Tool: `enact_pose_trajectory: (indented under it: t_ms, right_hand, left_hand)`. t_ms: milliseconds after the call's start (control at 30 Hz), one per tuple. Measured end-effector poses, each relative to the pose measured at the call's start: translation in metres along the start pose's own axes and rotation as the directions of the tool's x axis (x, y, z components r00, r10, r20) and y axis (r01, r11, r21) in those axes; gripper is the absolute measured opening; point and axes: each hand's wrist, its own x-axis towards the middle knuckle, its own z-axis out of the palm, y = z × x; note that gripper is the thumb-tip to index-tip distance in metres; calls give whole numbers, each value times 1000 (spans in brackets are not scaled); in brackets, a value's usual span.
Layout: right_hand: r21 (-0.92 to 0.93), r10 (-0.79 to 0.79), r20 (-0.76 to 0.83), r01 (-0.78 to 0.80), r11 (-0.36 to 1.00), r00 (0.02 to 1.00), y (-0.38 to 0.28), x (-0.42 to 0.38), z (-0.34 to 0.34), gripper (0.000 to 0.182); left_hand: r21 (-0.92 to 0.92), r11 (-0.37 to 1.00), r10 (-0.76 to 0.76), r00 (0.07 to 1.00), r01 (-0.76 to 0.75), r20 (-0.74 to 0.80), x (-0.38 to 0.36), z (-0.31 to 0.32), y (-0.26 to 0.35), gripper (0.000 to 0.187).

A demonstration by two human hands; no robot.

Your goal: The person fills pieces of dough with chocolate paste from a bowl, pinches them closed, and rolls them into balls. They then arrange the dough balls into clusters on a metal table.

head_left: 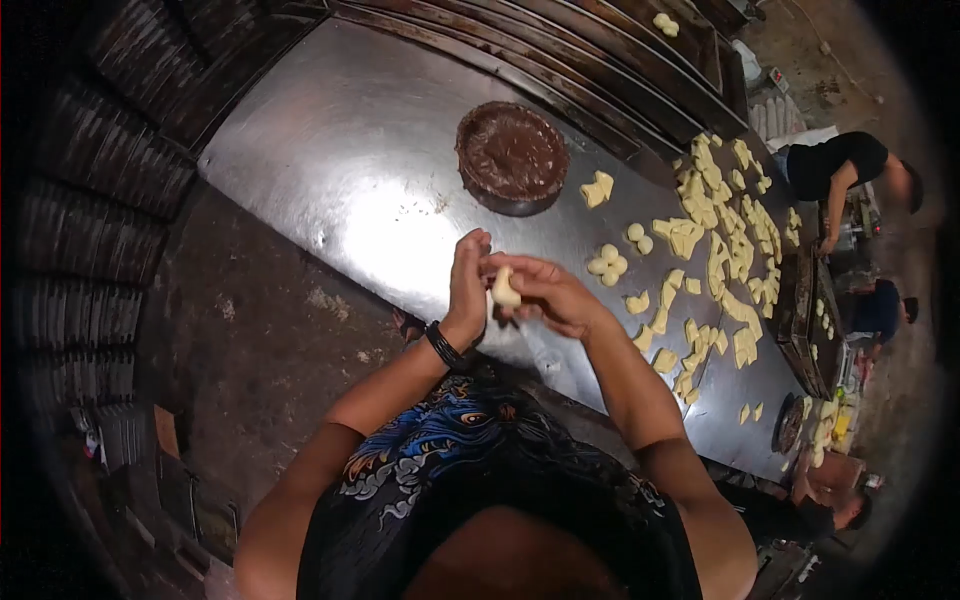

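A small pale-yellow dough piece (pixel 506 288) is gripped between the thumb and fingers of my right hand (pixel 556 296), in front of my chest at the table's near edge. My left hand (pixel 466 292) is held upright right beside it, fingers stretched and palm turned toward the dough. Beyond my hands stands a round bowl of brown chocolate-like filling (pixel 512 155) on the metal table. To the right of my right hand lie a cluster of round dough balls (pixel 607 265) and another pair of dough balls (pixel 640 238).
Many cut dough pieces (pixel 735 250) spread over the right part of the metal table (pixel 300 110). Stacked dark trays (pixel 560 60) line the far side, and racks of trays (pixel 80 230) stand at left. Other people work at right, one person (pixel 835 170) bending toward the table.
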Motion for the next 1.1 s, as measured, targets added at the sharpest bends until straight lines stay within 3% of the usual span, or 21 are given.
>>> enact_pose_trajectory:
  t_ms: [33, 67, 100, 200, 300, 367, 433, 533, 567, 600, 667, 733, 800, 833, 933, 1033, 1100]
  right_hand:
    - [-291, -109, -133, 67, 954, 985, -17, 16, 4, 36]
    - [-719, -327, -143, 129, 683, 934, -33, 34, -5, 35]
    - [-845, -536, -90, 221, 487, 839, -39, 56, -17, 28]
    - [-998, -614, -60, -63, 17, 787, -79, 94, -17, 29]
    - [-947, -453, -230, -304, -98, 862, -85, 125, -34, 26]
    - [-921, -254, -325, -245, 302, 911, -94, 137, -56, 26]
    - [-696, -92, -390, -228, 681, 916, -105, 132, -52, 25]
    - [-224, 1, -272, -64, 973, 962, -114, 116, -58, 29]
    - [-126, -39, -251, 8, 992, 967, -112, 112, -57, 29]
    - [-28, -87, -232, 83, 996, 969, -108, 107, -51, 29]
    - [174, -196, -197, 231, 957, 960, -97, 93, -41, 29]
    - [343, -241, -95, 259, 903, 966, -79, 82, -40, 33]
    - [459, -292, 40, 242, 855, 956, -61, 66, -35, 35]
    - [511, -273, -24, 246, 823, 962, -51, 56, -33, 41]
    - [513, -351, 1, 301, 804, 936, -24, 22, -37, 46]
    - [565, -337, 1, 277, 777, 942, 9, -13, -52, 54]
    - [603, -330, -9, 269, 752, 944, 34, -31, -60, 51]
  left_hand:
    - [-71, 996, -59, 998, 58, -15, 12, -5, 6, 57]
    - [-141, 983, -120, 992, 116, -25, 27, -13, 13, 57]
    - [-209, 971, -121, 992, 115, -20, 46, -24, 8, 58]
    - [-222, 970, -109, 992, 94, -56, 87, -28, 24, 62]
    - [-337, 935, -140, 988, 108, -72, 106, -17, 40, 69]
    - [-343, 930, -153, 988, 130, -38, 111, -15, 39, 76]
    - [-361, 917, -180, 984, 172, 10, 107, -18, 40, 75]
    - [-323, 921, -204, 976, 219, 78, 111, -23, 45, 73]
    - [-299, 926, -211, 972, 232, 99, 112, -25, 45, 73]
    - [-89, 990, -108, 993, 113, 49, 112, -29, 41, 70]
    - [22, 999, -27, 997, 26, 68, 109, -24, 58, 65]
    - [110, 994, 1, 994, -13, 111, 102, -9, 78, 62]
    - [201, 976, -149, 926, 81, 348, 95, -4, 87, 61]
    - [187, 968, -230, 886, 166, 403, 86, 8, 90, 65]
    - [181, 942, -334, 795, 281, 506, 62, 19, 64, 43]
    - [228, 959, -258, 852, 169, 456, 23, 30, 38, 29]
    - [195, 955, -283, 877, 221, 388, 0, 33, 19, 21]
